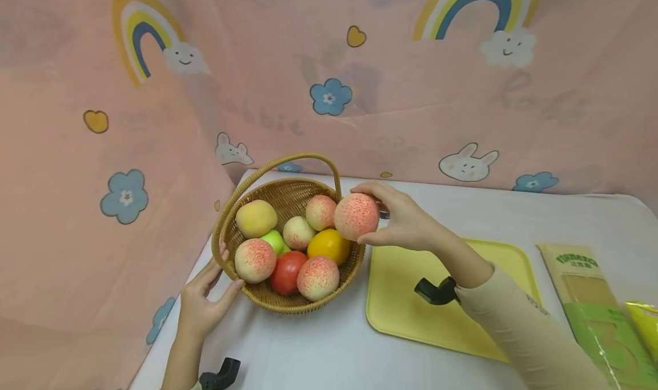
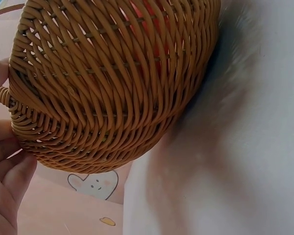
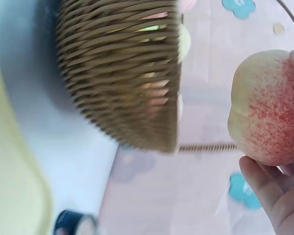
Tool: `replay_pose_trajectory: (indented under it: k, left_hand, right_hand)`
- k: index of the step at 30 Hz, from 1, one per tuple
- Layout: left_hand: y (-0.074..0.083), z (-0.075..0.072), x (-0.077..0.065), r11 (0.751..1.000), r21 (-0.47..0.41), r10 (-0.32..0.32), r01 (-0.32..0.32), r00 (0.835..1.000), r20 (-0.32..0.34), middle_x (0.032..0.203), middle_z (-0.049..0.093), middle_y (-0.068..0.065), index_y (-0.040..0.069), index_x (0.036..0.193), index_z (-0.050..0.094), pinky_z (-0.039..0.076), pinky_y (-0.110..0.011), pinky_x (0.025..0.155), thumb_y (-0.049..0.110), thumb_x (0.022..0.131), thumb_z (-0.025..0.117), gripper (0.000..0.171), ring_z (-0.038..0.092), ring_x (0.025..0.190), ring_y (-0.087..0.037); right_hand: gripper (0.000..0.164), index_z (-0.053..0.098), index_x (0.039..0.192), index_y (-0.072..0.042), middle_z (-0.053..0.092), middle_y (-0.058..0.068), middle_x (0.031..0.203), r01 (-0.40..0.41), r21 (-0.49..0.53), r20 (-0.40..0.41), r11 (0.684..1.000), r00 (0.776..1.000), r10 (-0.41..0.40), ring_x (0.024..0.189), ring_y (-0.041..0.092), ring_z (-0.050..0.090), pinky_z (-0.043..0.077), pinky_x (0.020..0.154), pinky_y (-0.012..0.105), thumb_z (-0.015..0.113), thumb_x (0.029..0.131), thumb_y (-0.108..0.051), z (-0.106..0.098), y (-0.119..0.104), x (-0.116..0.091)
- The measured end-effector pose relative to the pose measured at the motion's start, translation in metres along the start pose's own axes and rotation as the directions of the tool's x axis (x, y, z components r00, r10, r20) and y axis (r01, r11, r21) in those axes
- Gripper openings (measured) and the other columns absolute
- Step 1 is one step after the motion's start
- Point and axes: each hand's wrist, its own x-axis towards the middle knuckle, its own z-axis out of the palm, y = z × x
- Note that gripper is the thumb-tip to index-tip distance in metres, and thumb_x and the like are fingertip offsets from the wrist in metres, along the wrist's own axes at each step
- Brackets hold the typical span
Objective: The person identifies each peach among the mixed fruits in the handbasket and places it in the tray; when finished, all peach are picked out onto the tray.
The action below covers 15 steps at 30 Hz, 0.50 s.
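Note:
My left hand (image 1: 201, 305) grips the rim of a brown wicker basket (image 1: 288, 192) at its left side, beside the foot of the tall arched handle (image 1: 303, 155); thumb and fingers lie on either side of the rim in the left wrist view. My right hand (image 1: 408, 221) holds a large pink-speckled peach (image 1: 357, 216) over the basket's right rim. Inside the basket lie more peaches (image 1: 317, 278), a red round fruit (image 1: 288, 272), an orange-yellow fruit (image 1: 328, 247), a yellow fruit (image 1: 256, 218) and a green one (image 1: 273, 240) partly hidden.
A yellow tray (image 1: 406, 298) lies right of the basket, under my right forearm. Farther right are a green-and-tan package (image 1: 591, 298) and a yellow packet (image 1: 645, 321). A small dark round object (image 3: 73, 223) stands behind the tray. Pink printed cloth (image 1: 390, 110) hangs behind the white table.

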Motion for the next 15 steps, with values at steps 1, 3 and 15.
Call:
replay_pose_trajectory:
  k: [1,3,15]
  left_hand:
    - [0.001,0.000,0.000,1.000,-0.012,0.001,-0.001,1.000,-0.002,0.135,0.051,-0.024,-0.010,0.126,0.055,0.044,-0.009,0.096,-0.010,0.065,0.078,0.065,0.047,0.128,-0.007]
    - [0.002,0.001,0.000,0.998,-0.056,-0.003,0.002,1.000,-0.002,0.136,0.049,-0.025,-0.011,0.126,0.054,0.045,-0.010,0.097,-0.014,0.064,0.076,0.065,0.047,0.129,-0.009]
    - [0.004,0.004,-0.001,0.990,-0.138,-0.027,0.025,1.000,-0.009,0.136,0.046,-0.031,-0.015,0.125,0.052,0.048,-0.013,0.094,-0.020,0.065,0.072,0.063,0.048,0.128,-0.008]
  right_hand:
    - [0.075,0.047,0.133,-0.009,0.049,0.005,0.133,-0.010,-0.001,-0.024,1.000,1.000,0.010,0.115,0.020,0.054,0.053,0.100,0.041,0.085,0.068,-0.013,-0.001,0.005,-0.006]
    - [0.075,0.047,0.132,-0.008,0.049,0.006,0.134,-0.029,-0.008,-0.072,1.000,0.997,0.028,0.116,0.021,0.053,0.053,0.100,0.043,0.085,0.067,-0.011,-0.003,0.015,-0.018]
    - [0.074,0.044,0.132,0.000,0.047,0.018,0.132,-0.208,0.006,-0.180,0.978,0.962,0.206,0.119,0.034,0.049,0.046,0.103,0.056,0.083,0.071,-0.013,0.001,0.081,-0.055]
